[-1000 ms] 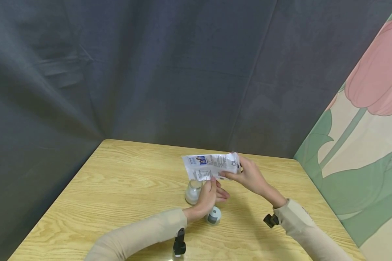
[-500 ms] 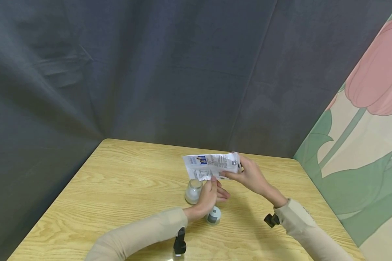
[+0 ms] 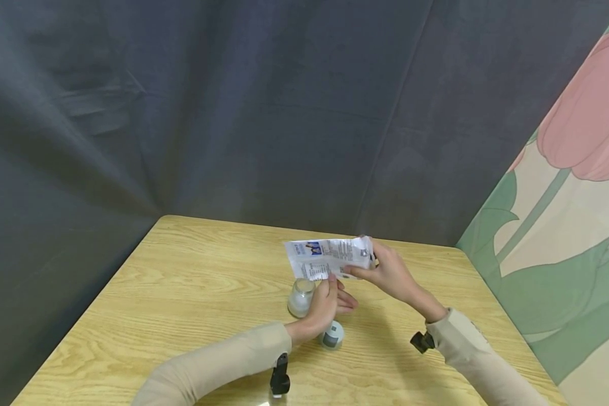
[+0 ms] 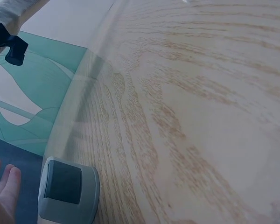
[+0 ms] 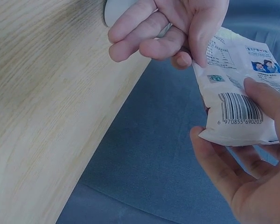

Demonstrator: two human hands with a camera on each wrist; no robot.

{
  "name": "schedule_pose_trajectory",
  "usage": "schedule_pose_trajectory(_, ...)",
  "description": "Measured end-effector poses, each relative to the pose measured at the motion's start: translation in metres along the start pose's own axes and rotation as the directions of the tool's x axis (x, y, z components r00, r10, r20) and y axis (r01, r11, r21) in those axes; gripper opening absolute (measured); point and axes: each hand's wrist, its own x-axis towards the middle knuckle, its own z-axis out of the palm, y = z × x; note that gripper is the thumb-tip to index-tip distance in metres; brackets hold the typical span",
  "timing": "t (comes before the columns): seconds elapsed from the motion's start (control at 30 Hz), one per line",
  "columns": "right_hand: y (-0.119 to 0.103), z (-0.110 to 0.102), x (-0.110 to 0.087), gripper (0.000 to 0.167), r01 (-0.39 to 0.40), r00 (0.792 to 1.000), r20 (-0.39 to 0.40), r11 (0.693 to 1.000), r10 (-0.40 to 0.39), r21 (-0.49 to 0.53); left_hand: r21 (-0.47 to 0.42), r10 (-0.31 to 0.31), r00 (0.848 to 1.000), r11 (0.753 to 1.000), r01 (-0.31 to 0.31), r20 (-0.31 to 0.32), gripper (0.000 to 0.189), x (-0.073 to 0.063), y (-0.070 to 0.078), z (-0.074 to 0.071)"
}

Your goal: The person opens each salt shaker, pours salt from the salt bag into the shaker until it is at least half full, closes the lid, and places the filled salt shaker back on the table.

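Note:
A white printed bag [image 3: 330,258] with a barcode is held lying nearly level above the table. My right hand [image 3: 393,273] grips its right end, thumb on the printed face and fingers underneath in the right wrist view. With thumb and a fingertip, my left hand [image 3: 325,307] pinches the bag's near edge; its other fingers stretch out to the right. Just left of that hand stands a glass jar [image 3: 299,301] with whitish contents, its mouth close by the bag's lower left edge. A round pale lid [image 3: 332,334] with a dark grey label lies below the left wrist.
The wood-grain table [image 3: 198,282] ends at a dark curtain [image 3: 284,113] at the back. A wall painted with a tulip [image 3: 583,113] borders the right side. Black wrist cameras hang under both sleeves.

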Motion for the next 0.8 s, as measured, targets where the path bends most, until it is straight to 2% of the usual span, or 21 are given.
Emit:
schedule_pose_trajectory(0.73,0.0014,-0.0008,0.0000,0.045,-0.001,1.000,0.022,1.000,0.000,0.024,-0.009,0.007,1.000,1.000,-0.007,-0.016,0.045,0.0005,-0.0015,0.0015)
schedule_pose_trajectory(0.8,0.0017,-0.0007,0.0000,0.044,0.004,1.000,0.019,1.000,-0.004,0.023,-0.005,0.013,1.000,1.000,-0.013,-0.014,0.044,-0.0025,0.0046,0.0025)
